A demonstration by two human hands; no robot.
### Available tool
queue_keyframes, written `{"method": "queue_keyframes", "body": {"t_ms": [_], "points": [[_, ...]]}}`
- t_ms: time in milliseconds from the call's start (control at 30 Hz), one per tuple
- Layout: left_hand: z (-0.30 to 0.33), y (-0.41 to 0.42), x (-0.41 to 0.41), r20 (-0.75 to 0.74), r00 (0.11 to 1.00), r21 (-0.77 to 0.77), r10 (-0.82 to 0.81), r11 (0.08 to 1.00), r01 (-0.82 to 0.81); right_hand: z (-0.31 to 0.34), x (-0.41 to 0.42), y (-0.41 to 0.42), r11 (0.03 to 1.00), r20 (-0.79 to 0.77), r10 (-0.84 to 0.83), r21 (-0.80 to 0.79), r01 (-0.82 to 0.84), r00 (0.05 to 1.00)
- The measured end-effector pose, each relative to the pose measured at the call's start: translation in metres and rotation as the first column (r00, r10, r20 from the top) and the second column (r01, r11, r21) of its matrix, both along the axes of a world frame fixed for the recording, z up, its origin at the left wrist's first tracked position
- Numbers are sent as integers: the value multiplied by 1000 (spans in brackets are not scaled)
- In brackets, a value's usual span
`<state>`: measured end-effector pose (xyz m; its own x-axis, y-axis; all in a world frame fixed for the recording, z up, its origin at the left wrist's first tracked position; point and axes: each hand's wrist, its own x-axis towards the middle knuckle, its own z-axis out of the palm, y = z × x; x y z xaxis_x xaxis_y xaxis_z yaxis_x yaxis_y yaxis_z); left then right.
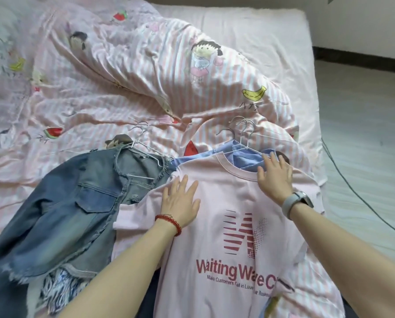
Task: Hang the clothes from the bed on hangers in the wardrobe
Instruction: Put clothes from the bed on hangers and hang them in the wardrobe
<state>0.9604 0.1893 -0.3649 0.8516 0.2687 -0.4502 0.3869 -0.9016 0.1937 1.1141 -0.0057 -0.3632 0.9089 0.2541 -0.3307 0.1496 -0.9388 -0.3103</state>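
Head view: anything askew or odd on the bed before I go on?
Nothing damaged. The denim jacket lies crumpled, half off its hanger. The pink T-shirt covers a blue shirt. Both hands, left and right, rest flat on it.

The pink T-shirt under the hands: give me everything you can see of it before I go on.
The pink T-shirt lies face up and mostly flat on the bed, neckline away from the person. It looks like soft knit, with a ribbed round collar, a red striped "M" graphic and red lettering on the chest. The left hand presses flat on one shoulder; the right hand rests open at the collar. It overlaps a blue shirt on wire hangers and borders a denim jacket.
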Motion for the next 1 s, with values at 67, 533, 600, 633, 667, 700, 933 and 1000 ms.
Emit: {"method": "queue_keyframes", "body": {"t_ms": [67, 533, 600, 633, 667, 700, 933, 1000], "points": [[20, 9, -4, 91, 996, 50, 20, 998, -25, 15, -22, 23, 996, 42, 56, 60, -59, 998], [200, 109, -378, 410, 698, 269, 587, 653, -707, 180, -347, 226, 537, 334, 705, 327, -778, 626], [221, 104, -466, 451, 576, 259, 682, 518, -815, 200, -423, 249, 379, 315, 805, 380, -844, 503], [230, 99, -511, 482, 509, 256, 713, 441, -860, 210, -463, 259, 301, 295, 846, 422, -855, 444], [240, 92, -556, 515, 448, 262, 731, 364, -894, 221, -503, 268, 223, 281, 883, 456, -862, 377], [249, 83, -599, 545, 393, 274, 740, 286, -918, 231, -543, 276, 139, 282, 912, 470, -872, 297], [299, -19, -853, 644, 30, 327, 765, -239, -914, 282, -808, 286, -379, 380, 897, 404, -833, -223], [313, -51, -902, 671, -61, 335, 739, -376, -864, 292, -872, 280, -489, 392, 855, 390, -780, -340]]}}
